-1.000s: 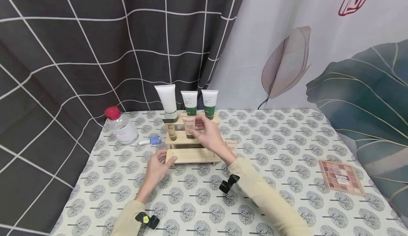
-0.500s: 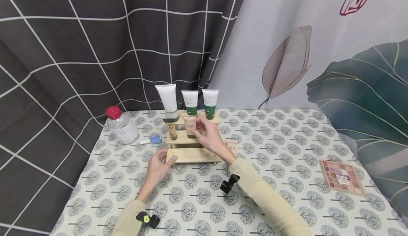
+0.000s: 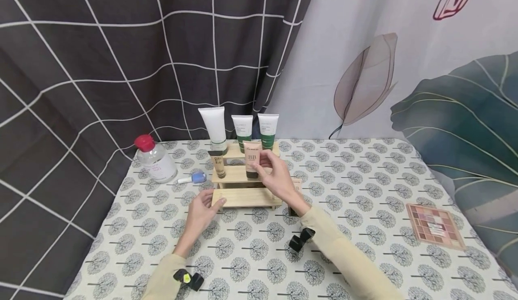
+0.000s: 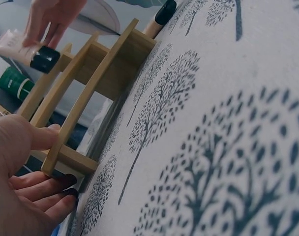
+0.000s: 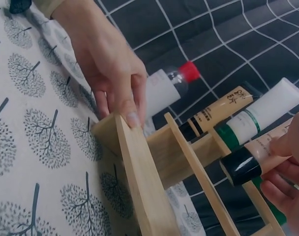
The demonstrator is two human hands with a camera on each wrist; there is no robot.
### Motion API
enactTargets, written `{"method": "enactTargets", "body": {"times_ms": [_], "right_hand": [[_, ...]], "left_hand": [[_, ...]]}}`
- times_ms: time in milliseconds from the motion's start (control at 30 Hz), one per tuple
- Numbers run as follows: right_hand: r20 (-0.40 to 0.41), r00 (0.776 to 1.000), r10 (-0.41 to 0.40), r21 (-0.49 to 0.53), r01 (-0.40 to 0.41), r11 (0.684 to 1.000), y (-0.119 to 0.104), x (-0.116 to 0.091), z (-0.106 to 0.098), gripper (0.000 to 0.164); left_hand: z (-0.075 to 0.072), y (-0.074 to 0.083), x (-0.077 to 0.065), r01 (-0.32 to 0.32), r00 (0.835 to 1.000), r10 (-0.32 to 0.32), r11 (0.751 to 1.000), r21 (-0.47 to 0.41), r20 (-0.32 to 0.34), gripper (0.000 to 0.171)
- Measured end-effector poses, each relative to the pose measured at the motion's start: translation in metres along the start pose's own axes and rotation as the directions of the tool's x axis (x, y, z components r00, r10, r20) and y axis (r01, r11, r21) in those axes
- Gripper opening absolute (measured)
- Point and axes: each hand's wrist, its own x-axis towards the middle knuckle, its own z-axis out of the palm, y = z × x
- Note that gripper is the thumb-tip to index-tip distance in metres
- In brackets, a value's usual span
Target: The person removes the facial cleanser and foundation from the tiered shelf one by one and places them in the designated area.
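Patterned with a repeated tree print, the counter (image 3: 243, 255) is used as the work surface. On it, a stepped wooden stand (image 3: 243, 197) is gripped at its near left end between the thumb and fingers of the left hand (image 3: 202, 212); this hold is judged to be for steadying. Well to the right, a pinkish palette (image 3: 436, 226) is laid flat; its white lettering cannot be resolved. Just beside the stand's right end, a second beige tube (image 3: 297, 184) is stood cap down, partly hidden.

At the middle tier (image 3: 234, 173), a BB tube (image 3: 252, 156) is pinched, cap down, by the right hand (image 3: 277, 176). "BB" can be read on its label; the script above is illegible. Contact between cap and tier cannot be confirmed. Placement of this tube is judged to be the step in hand; for the next move, level seating of the cap is called for before the pinch is relaxed.

Left on the same tier, a small tube (image 3: 218, 164) is marked with dark characters, not reliably readable. Farther left, a blue bottle (image 3: 198, 177) and a red-capped bottle (image 3: 159, 167) are placed; the latter's pink print is unreadable. Along the top tier (image 3: 233, 152), a white tube (image 3: 214, 127) and two white-and-green tubes (image 3: 243, 127) are lined up, their print too fine. Behind, a grid-patterned curtain (image 3: 121, 43) is hung.
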Motion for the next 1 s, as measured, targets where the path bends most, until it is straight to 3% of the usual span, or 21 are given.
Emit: {"method": "enactTargets", "body": {"times_ms": [300, 500, 1000], "right_hand": [[-0.01, 0.999, 0.038, 0.067, -0.037, 0.997, 0.002, -0.014, -0.02, 0.031], [-0.055, 0.998, 0.021, 0.031, -0.019, 0.999, 0.008, -0.02, -0.034, 0.035], [-0.073, 0.989, 0.125, -0.002, -0.125, 0.992, 0.019, -0.04, -0.062, 0.038]], "left_hand": [[0.001, -0.001, 0.001, -0.015, 1.0, 0.015, 1.0, 0.012, -0.007, 0.056], [0.001, -0.001, 0.0, -0.014, 1.0, 0.014, 1.0, 0.008, -0.005, 0.057], [0.0, -0.002, 0.0, -0.008, 1.0, 0.008, 1.0, -0.003, 0.002, 0.057]]}}
